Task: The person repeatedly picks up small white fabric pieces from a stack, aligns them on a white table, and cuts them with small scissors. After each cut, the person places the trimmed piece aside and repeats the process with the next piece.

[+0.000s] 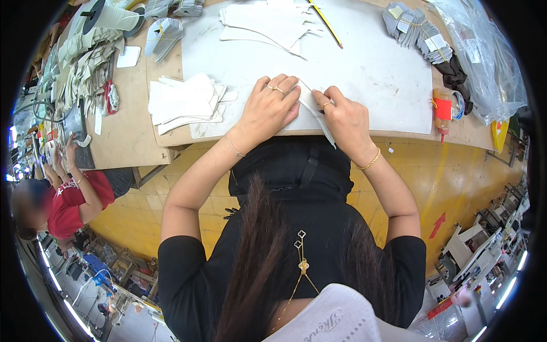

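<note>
Near the front edge of the table, a white, narrow, curved cut piece (311, 109) of fabric or leather lies between my hands, its lower end hanging over the edge. My left hand (270, 104) is closed, its bent fingers pressed along the piece's left side. On the other side my right hand (345, 115) pinches the piece's right edge between thumb and fingers; the fingertips are partly hidden. To the left of my left hand lies a loose pile of white cut pieces (185, 102). More flat white pieces (265, 25) are spread out farther back.
A yellow pencil (327, 25) lies at the back. Bundled grey pieces (405, 25), a plastic bag (484, 62) and a red-banded bottle (442, 111) sit at right. Leftward are a thread spool (114, 17), heaped strips (85, 65), red-handled scissors (108, 97) and a co-worker in red (77, 205).
</note>
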